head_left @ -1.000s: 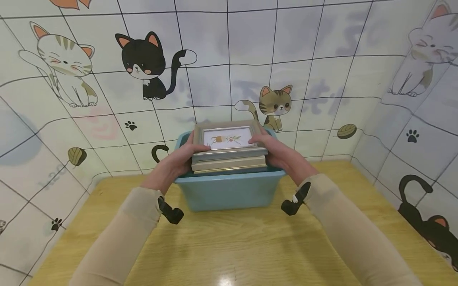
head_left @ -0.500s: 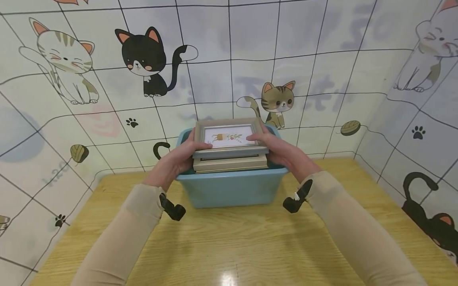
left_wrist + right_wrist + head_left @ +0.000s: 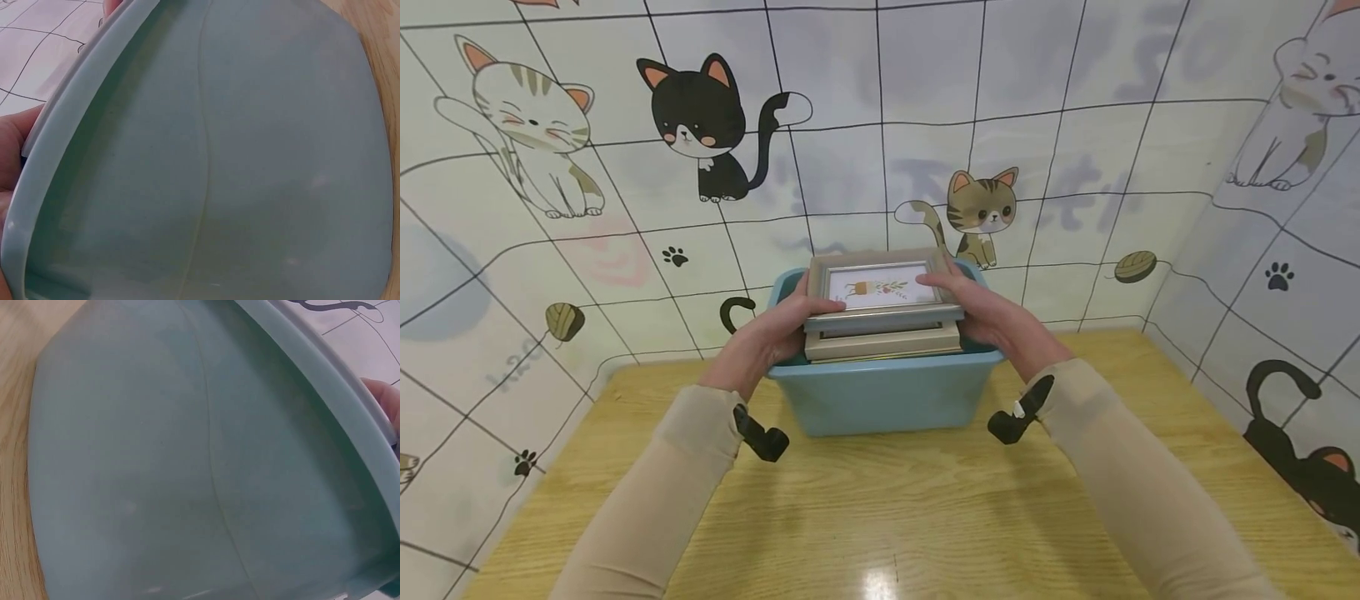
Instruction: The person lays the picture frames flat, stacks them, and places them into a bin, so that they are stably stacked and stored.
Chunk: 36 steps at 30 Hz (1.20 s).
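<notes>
A picture frame with a beige-grey border and a plant drawing tops a stack in the blue plastic basin. My left hand grips its left side, thumb over the front border. On the opposite side my right hand holds it, thumb lying across the picture. Beneath it is a cream frame, and a gap shows between the two. Most fingers of both hands are hidden behind the frame's sides. Both wrist views are filled mainly by the basin's outer wall, with only bits of each hand at the edge.
The basin stands on a wood-grain table near the back wall, which is covered with cat drawings and grid lines. A side wall bounds the table on the right. Black wrist mounts stick out from both sleeves.
The top frame's front edge has risen slightly off the cream frame, widening the gap between them. Both hands keep their hold. The camera view has shifted a little.
</notes>
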Tool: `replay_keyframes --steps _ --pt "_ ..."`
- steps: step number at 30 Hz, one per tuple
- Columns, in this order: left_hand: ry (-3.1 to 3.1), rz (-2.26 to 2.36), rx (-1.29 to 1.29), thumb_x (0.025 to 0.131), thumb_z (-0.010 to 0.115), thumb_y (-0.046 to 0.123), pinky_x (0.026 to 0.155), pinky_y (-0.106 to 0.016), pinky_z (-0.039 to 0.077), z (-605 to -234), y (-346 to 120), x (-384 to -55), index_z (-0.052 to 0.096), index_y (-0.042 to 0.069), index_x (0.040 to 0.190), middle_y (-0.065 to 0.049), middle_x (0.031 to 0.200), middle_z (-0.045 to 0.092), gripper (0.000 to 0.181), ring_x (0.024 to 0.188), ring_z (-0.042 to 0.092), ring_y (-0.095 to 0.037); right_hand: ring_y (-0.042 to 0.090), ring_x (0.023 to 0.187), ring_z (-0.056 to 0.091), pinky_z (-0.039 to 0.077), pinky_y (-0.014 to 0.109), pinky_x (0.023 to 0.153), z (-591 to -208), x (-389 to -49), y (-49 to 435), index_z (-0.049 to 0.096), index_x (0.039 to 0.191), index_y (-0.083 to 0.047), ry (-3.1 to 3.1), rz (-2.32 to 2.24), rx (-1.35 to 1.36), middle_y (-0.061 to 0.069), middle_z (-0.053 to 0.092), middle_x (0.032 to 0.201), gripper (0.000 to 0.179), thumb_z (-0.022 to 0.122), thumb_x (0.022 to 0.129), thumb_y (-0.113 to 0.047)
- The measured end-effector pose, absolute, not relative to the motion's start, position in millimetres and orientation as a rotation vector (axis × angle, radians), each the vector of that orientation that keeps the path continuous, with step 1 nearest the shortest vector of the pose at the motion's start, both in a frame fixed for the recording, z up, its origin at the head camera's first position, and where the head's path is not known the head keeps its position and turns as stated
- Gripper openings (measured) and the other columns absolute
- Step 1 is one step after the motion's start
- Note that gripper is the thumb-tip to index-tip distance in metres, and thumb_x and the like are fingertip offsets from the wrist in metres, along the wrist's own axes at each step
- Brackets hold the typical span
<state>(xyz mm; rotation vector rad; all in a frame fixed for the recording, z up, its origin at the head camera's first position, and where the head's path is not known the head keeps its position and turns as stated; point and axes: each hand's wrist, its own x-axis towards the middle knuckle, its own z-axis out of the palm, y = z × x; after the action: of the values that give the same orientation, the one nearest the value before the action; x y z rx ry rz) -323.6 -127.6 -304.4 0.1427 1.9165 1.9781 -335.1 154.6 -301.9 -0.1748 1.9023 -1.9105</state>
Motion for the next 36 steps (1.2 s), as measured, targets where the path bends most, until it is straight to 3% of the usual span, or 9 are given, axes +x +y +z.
replay_keyframes --steps 7,11,22,29,36 --pt "1.906 1.972 0.137 0.097 0.064 0.007 0.116 -0.054 0.028 -304.5 -127.7 -324.9 0.0 0.034 0.161 -0.013 0.154 0.028 0.095 0.139 0.034 -0.033 0.036 0.152 0.0 0.008 0.056 0.122 -302.6 -335.3 153.5 -0.024 0.159 -0.038 1.904 -1.908 -0.168 0.007 -0.022 0.168 0.1 0.058 0.102 -0.037" --pt "1.905 1.967 0.138 0.097 0.063 0.007 0.116 -0.054 0.028 -304.2 -128.4 -324.8 -0.001 0.034 0.162 -0.014 0.155 0.026 0.095 0.139 0.034 -0.034 0.035 0.149 0.009 0.011 0.053 0.122 -303.4 -335.7 153.4 -0.024 0.16 -0.035 1.902 -1.916 -0.173 0.01 -0.012 0.168 0.1 0.058 0.102 -0.036" --pt "1.913 2.003 0.157 0.095 0.065 0.004 0.117 -0.05 0.027 -304.4 -128.1 -323.9 -0.004 0.037 0.162 -0.011 0.156 0.026 0.102 0.139 0.034 -0.031 0.036 0.144 0.015 0.018 0.058 0.119 -303.3 -336.6 153.4 -0.018 0.16 -0.046 1.872 -1.936 -0.213 0.007 -0.005 0.167 0.095 0.058 0.103 -0.035" --pt "1.919 2.018 0.166 0.095 0.066 0.003 0.118 -0.05 0.025 -305.3 -127.8 -323.7 -0.003 0.038 0.162 -0.01 0.157 0.027 0.102 0.141 0.034 -0.03 0.037 0.145 0.014 0.017 0.059 0.119 -304.7 -336.5 153.7 -0.018 0.159 -0.048 1.888 -1.923 -0.22 0.006 -0.012 0.168 0.096 0.059 0.102 -0.035" --pt "1.9 2.037 0.164 0.094 0.066 0.002 0.119 -0.048 0.024 -304.9 -126.7 -323.1 -0.008 0.042 0.162 -0.01 0.159 0.025 0.108 0.142 0.034 -0.029 0.038 0.143 0.021 0.02 0.058 0.118 -303.2 -335.8 152.1 -0.016 0.16 -0.046 1.871 -1.959 -0.236 0.009 -0.002 0.166 0.095 0.058 0.103 -0.031"
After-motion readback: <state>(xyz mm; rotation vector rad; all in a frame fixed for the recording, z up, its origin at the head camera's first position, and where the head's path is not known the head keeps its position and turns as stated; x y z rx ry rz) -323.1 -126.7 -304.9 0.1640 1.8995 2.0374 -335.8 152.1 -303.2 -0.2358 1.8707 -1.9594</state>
